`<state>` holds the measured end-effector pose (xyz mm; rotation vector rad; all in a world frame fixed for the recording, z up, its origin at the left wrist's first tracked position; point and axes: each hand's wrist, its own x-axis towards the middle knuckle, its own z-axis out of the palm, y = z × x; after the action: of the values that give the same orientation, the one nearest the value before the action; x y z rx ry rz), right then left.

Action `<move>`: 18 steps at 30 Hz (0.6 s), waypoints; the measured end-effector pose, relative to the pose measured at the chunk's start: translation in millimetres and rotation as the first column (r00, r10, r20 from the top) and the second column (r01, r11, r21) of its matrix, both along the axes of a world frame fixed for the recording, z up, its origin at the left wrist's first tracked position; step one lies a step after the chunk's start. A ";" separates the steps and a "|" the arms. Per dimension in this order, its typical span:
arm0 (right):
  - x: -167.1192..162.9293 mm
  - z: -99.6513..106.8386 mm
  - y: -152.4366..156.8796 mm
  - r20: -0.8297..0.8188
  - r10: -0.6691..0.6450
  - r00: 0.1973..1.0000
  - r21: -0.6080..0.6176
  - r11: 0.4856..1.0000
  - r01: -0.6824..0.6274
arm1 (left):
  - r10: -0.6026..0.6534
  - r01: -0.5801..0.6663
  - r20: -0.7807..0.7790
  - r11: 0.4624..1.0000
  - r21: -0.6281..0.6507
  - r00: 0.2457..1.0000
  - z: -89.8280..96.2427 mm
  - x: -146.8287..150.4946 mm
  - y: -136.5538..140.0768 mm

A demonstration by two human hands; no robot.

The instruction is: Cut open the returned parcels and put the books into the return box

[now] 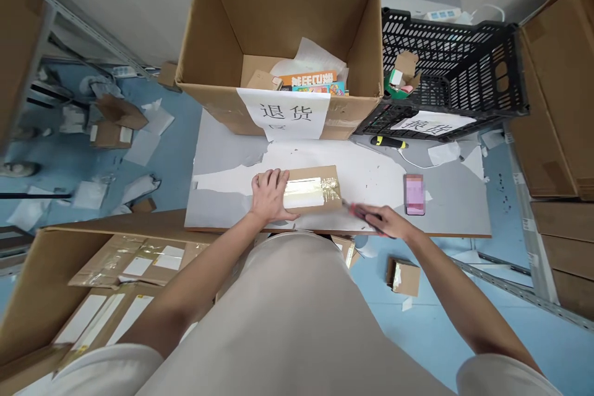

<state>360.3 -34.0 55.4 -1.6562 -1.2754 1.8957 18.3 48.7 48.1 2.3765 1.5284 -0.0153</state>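
Clasped by the left hand [270, 198], the oblong brown cardboard box [312, 190] could be gouged – if the slim red-and-black tool [359, 210] gripped in the right hand [386, 221] is let slip.

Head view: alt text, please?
A person's left hand holds a taped cardboard box on a table; the right hand grips a red-and-black tool, its tip near the box's right end. Behind stand a large carton and black crate.

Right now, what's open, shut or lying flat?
Small box: shut, left hand gripping
Red-handled tool: right hand, too blurred to tell
Big back box: open, things inside
Black crate: open, things inside
Big left box: open, packages inside
Phone: lying flat
Yellow-black tool: lying flat
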 end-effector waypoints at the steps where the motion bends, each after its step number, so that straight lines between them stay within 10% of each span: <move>1: 1.2 0.2 -6.3 0.007 0.001 1.000 -0.008 1.000 -0.001 | 0.002 -0.002 -0.003 1.000 0.002 1.000 -0.7 0.0 0.1; 8: 27.5 -6.1 -54.3 0.062 -0.247 0.967 0.062 0.968 0.244 | -0.044 0.041 0.088 0.998 0.039 0.995 -4.3 -11.2 1.9; 12: -4.5 -26.8 -53.0 -0.041 -0.483 0.875 0.181 0.858 0.482 | 0.166 -0.172 0.247 0.985 0.003 0.955 -24.0 -39.3 -20.6; 18: -94.6 -52.3 -21.2 -0.201 -0.569 0.797 0.172 0.781 0.601 | 0.481 -0.272 0.547 0.865 -0.421 0.685 -68.0 -60.9 -61.2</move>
<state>265.6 -55.2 3.2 -1.5308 -0.7517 1.3922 -42.5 -12.5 -19.9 1.5256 1.4872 0.5570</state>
